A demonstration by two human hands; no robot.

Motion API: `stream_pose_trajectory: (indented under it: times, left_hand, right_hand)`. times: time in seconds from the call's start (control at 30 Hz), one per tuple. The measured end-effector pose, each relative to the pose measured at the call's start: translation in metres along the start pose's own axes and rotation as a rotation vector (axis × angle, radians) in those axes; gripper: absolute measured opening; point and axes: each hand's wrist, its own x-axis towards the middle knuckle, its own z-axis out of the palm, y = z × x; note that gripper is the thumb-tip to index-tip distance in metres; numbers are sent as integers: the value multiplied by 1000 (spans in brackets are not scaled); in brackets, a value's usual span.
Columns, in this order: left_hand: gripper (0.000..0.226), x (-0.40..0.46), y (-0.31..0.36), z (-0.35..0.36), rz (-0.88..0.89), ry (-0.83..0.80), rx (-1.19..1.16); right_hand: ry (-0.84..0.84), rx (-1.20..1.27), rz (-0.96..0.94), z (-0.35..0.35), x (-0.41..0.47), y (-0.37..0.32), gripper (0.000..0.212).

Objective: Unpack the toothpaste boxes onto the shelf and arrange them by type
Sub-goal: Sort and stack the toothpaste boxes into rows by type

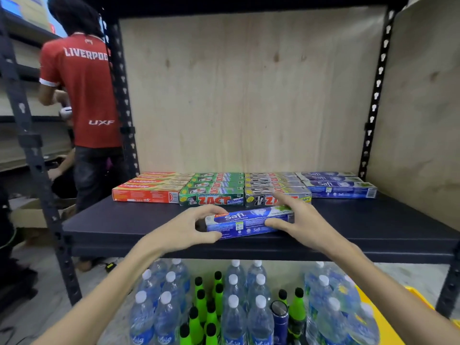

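Observation:
A blue Safi toothpaste box (249,221) lies lengthwise near the front of the dark shelf (373,227). My left hand (201,225) grips its left end and my right hand (296,217) grips its right end. Behind it, four rows of boxes lie sorted by type: red Colgate boxes (146,191) on the left, green Zact boxes (211,192), grey Zact boxes (273,189), and blue Safi boxes (341,186) on the right.
A plywood back panel (249,95) closes the shelf bay between black metal uprights (375,95). Below the shelf stand several water bottles (234,307) and green bottles (211,310). A person in a red shirt (84,95) stands at the left. A yellow bin (398,314) sits at lower right.

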Motion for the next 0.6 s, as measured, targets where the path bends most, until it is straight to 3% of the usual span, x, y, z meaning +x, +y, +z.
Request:
stream_pose_trajectory:
  times: [0.27,0.47,0.6]
  left_hand:
    - [61,67,35,59,93,144,239]
    - [59,119,80,109,160,254,113]
    - [59,159,103,135,250,281,287]
  right_hand:
    - [86,-43,64,-59,-29,71,81]
    - [93,-53,185,-113,-46,131,82]
    - [103,-68,251,-138,-46,163,87]
